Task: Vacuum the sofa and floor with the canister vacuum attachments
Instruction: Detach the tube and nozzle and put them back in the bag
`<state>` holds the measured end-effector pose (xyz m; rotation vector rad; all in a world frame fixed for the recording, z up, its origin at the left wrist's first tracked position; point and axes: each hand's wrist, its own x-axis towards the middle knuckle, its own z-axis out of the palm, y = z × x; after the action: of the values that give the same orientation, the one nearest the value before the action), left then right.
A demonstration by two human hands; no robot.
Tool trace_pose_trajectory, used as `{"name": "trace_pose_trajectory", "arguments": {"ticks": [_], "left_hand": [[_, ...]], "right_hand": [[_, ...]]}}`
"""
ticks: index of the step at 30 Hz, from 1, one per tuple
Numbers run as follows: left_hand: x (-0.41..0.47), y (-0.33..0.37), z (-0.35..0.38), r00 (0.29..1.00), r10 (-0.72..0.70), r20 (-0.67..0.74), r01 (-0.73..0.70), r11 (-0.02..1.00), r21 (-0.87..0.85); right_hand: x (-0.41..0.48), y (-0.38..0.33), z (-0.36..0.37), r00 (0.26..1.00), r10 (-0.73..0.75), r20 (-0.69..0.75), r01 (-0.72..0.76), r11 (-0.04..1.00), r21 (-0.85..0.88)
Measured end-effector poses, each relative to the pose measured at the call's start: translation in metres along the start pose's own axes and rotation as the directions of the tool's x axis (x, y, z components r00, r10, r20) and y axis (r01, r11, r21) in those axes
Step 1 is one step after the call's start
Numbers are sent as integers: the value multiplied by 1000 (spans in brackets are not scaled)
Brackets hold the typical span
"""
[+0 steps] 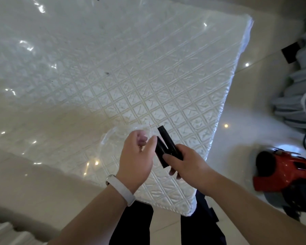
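Observation:
My right hand (pixel 187 163) grips two short black vacuum attachments (pixel 163 147), held side by side and pointing up and left. My left hand (pixel 137 152), with a white band on the wrist, is right beside them, its thumb and fingers pinched at the tip of the nearer attachment, perhaps on a thin thread. Both hands hover over a white quilted mattress (pixel 131 76) wrapped in clear plastic, which has a few dark specks on it. The red and black canister vacuum (pixel 283 170) stands on the floor at the right.
Glossy cream floor tiles (pixel 245 103) surround the mattress. A grey ribbed hose or bundle (pixel 300 96) lies at the far right, with a black cable near the vacuum. My dark trouser legs (pixel 136 225) stand at the mattress corner. A pale ledge runs along the lower left.

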<state>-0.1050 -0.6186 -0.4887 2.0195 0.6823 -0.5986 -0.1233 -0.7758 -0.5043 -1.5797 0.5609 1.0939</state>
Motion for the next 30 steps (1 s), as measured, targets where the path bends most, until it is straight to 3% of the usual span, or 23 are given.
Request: {"name": "trace_pose_trajectory", "arguments": {"ticks": [2,4,9,16,24,30], "left_hand": [[5,-8,-10,979,197,-57,-179,955,236],[16,-15,-18,938,337,-88,-256,839,481],[43,-18,-30,985,154,-76,-57,709,703],[43,-28,-41,964,236,-119,-123,799,589],[32,-37,-48,948,236,-212,-131,900,416],[23,-47,-50,908,409,-92,-358,870,339]], "right_hand": [[2,3,-4,1000,25,1,-25,1000,-16],[4,3,-6,999,47,16,-47,999,-24],[15,-4,-2,996,83,43,-81,996,-48],[30,-15,14,989,91,113,-83,994,-72],[28,-23,34,951,163,264,-148,986,-74],[34,-44,45,942,176,286,-166,984,-56]]}}
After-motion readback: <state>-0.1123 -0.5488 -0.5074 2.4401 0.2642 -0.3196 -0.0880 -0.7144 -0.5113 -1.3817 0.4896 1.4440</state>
